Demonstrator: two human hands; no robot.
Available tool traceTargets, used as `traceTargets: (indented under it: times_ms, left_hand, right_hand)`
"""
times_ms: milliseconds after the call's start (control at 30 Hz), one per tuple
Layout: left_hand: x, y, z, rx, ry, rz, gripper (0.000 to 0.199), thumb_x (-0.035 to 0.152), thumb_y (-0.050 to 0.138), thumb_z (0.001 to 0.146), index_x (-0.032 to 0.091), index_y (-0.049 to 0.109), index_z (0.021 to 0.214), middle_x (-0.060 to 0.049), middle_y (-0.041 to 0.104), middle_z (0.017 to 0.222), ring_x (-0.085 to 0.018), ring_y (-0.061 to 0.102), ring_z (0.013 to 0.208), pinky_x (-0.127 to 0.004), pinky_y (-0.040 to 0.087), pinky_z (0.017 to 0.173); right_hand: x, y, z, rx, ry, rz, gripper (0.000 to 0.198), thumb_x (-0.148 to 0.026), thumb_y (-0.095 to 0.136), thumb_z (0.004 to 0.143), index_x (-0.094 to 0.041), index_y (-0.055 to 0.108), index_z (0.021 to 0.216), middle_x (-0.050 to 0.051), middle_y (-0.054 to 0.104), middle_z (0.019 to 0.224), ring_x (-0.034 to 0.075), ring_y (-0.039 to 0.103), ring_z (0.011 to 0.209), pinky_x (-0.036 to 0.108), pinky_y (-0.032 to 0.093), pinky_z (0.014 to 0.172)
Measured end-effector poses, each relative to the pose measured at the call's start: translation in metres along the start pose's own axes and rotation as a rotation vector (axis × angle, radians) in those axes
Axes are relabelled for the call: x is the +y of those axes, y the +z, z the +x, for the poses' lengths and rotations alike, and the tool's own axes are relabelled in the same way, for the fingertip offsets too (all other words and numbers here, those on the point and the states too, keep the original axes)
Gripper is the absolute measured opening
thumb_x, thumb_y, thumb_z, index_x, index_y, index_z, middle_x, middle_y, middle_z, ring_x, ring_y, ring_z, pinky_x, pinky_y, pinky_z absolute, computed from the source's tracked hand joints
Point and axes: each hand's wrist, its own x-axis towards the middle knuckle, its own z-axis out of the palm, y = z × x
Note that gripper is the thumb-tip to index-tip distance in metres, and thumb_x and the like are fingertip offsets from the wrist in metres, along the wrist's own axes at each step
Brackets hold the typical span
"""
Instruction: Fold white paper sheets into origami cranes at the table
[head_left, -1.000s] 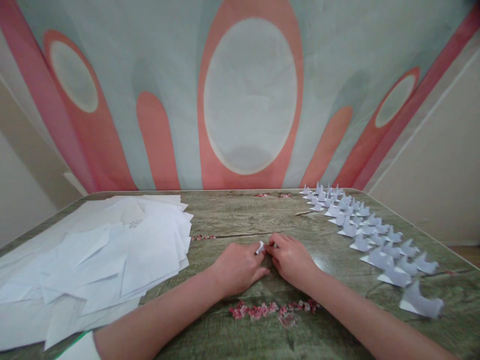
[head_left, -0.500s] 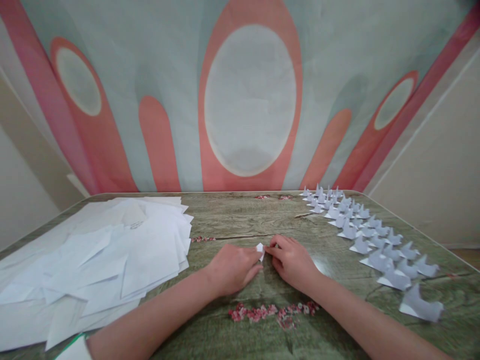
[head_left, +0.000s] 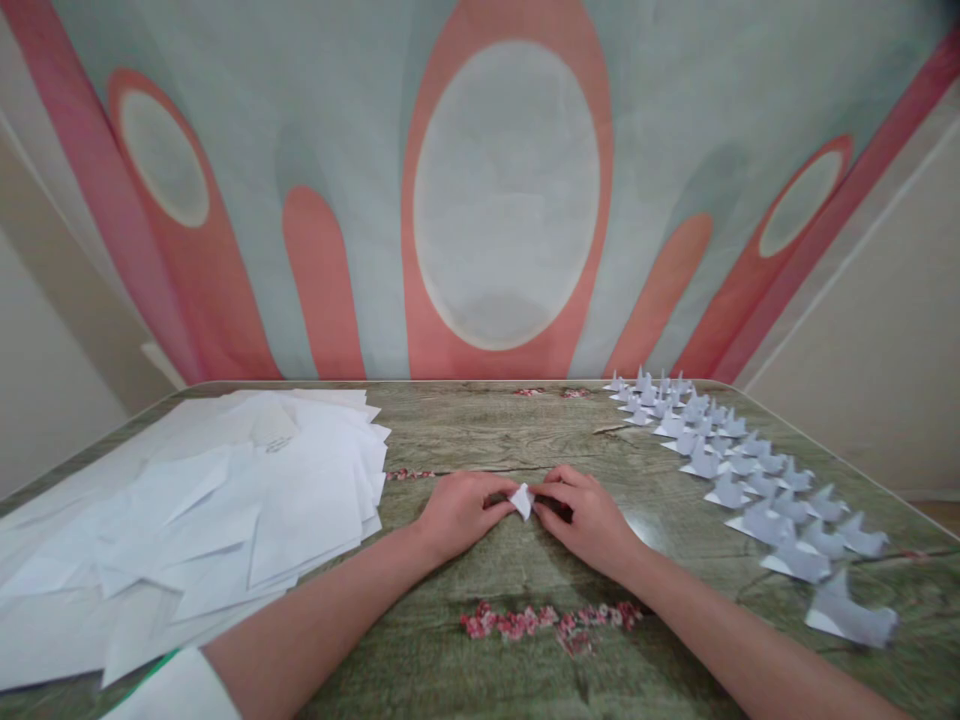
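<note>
Between my two hands, at the middle of the table, is a small folded white paper (head_left: 522, 501). My left hand (head_left: 463, 512) pinches its left edge between thumb and fingers. From the other side my right hand (head_left: 581, 512) grips the paper's right edge with its fingertips. The fingertips partly cover the piece, and its exact folds are too small to make out.
A wide, overlapping pile of white paper sheets (head_left: 307, 500) covers the table's left side. Several rows of folded paper birds (head_left: 759, 520) stand along the right. The wood-patterned table (head_left: 465, 430) has pink flower prints and meets a painted wall behind.
The folded paper has turned and now shows a different shape. My left fingers have drawn back from lying over it to pinching its edge.
</note>
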Motion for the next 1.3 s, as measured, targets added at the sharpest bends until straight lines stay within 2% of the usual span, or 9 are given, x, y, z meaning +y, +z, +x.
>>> traceTargets:
  times_ms: [367, 600, 767, 1033, 1300]
  left_hand:
    - [-0.002, 0.0024, 0.0016, 0.021, -0.066, -0.066, 0.018, 0.026, 0.057, 0.08, 0.027, 0.067, 0.095, 0.004, 0.068, 0.08, -0.011, 0.055, 0.065, -0.017, 0.036, 0.059]
    - [0.003, -0.0007, -0.0012, 0.015, -0.016, -0.034, 0.02, 0.029, 0.054, 0.082, 0.027, 0.065, 0.099, 0.003, 0.067, 0.09, -0.013, 0.058, 0.075, -0.018, 0.039, 0.062]
    - [0.0021, 0.0003, -0.0015, 0.02, -0.009, -0.014, 0.019, 0.027, 0.054, 0.082, 0.028, 0.064, 0.098, 0.004, 0.067, 0.088, -0.013, 0.057, 0.076, -0.018, 0.039, 0.063]
    - [0.0036, 0.0018, -0.0008, 0.056, -0.05, 0.049, 0.017, 0.031, 0.056, 0.081, 0.027, 0.064, 0.095, 0.003, 0.064, 0.08, -0.013, 0.055, 0.073, -0.019, 0.039, 0.063]
    - [0.0063, 0.0026, 0.0005, 0.064, -0.112, 0.052, 0.019, 0.031, 0.055, 0.081, 0.024, 0.065, 0.095, 0.001, 0.065, 0.086, -0.014, 0.056, 0.076, -0.02, 0.04, 0.062]
  right_hand:
    - [-0.0051, -0.0043, 0.0001, -0.006, 0.02, 0.057, 0.02, -0.023, 0.057, 0.079, -0.027, 0.065, 0.097, 0.0, 0.059, 0.085, 0.015, 0.055, 0.079, 0.03, 0.035, 0.073]
    - [-0.0048, -0.0026, 0.0017, 0.008, 0.033, 0.088, 0.019, -0.027, 0.056, 0.08, -0.024, 0.066, 0.096, 0.002, 0.06, 0.083, 0.016, 0.055, 0.077, 0.03, 0.037, 0.072]
    - [-0.0072, -0.0006, 0.0044, 0.02, 0.061, 0.074, 0.019, -0.029, 0.055, 0.08, -0.025, 0.067, 0.095, 0.002, 0.061, 0.082, 0.016, 0.056, 0.077, 0.028, 0.039, 0.069]
    - [-0.0065, 0.0039, 0.0067, 0.039, 0.095, 0.065, 0.017, -0.025, 0.055, 0.079, -0.025, 0.067, 0.092, 0.001, 0.06, 0.079, 0.015, 0.055, 0.073, 0.027, 0.038, 0.066]
    - [-0.0076, 0.0047, 0.007, 0.056, 0.094, 0.033, 0.015, -0.023, 0.057, 0.078, -0.025, 0.068, 0.088, 0.0, 0.061, 0.078, 0.015, 0.056, 0.074, 0.028, 0.036, 0.069]
